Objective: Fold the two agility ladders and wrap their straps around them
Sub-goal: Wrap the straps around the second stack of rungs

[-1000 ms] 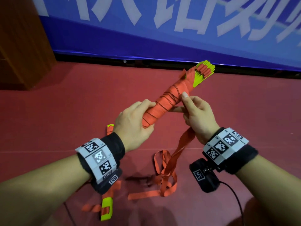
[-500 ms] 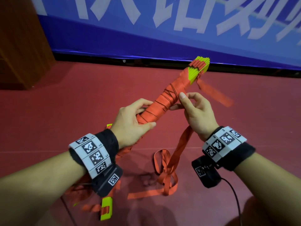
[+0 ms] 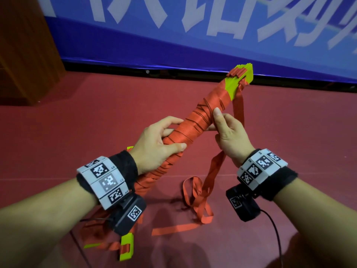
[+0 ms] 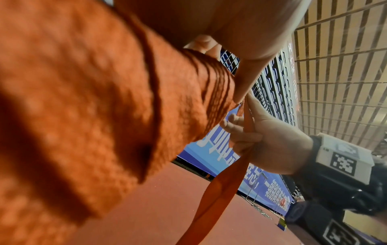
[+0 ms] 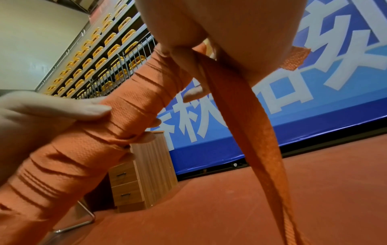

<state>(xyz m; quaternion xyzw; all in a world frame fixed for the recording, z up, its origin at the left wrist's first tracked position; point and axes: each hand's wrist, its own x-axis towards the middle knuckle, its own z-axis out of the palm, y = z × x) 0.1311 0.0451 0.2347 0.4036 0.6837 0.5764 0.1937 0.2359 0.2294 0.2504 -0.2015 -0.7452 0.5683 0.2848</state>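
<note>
Left hand [image 3: 156,144] curled round the folded ladder bundle [image 3: 195,124] held tilted above the red floor [image 3: 96,113], right hand [image 3: 229,138] just beside the bundle pinching its loose orange strap [image 3: 212,171], strap's slack heaped on the floor below the bundle

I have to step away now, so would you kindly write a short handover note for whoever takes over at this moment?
Left hand: grips the folded ladder bundle near its lower middle, tilted up and away.
Right hand: holds the loose orange strap beside the bundle, thumb against the wraps.
Done: rungs stacked; strap wound over most of the bundle, up to the yellow-green rung ends.
Left: a length of strap still trails onto the red floor; wind it on and secure it. More rungs and strap lie on the floor below the left wrist, apparently the second ladder.
</note>
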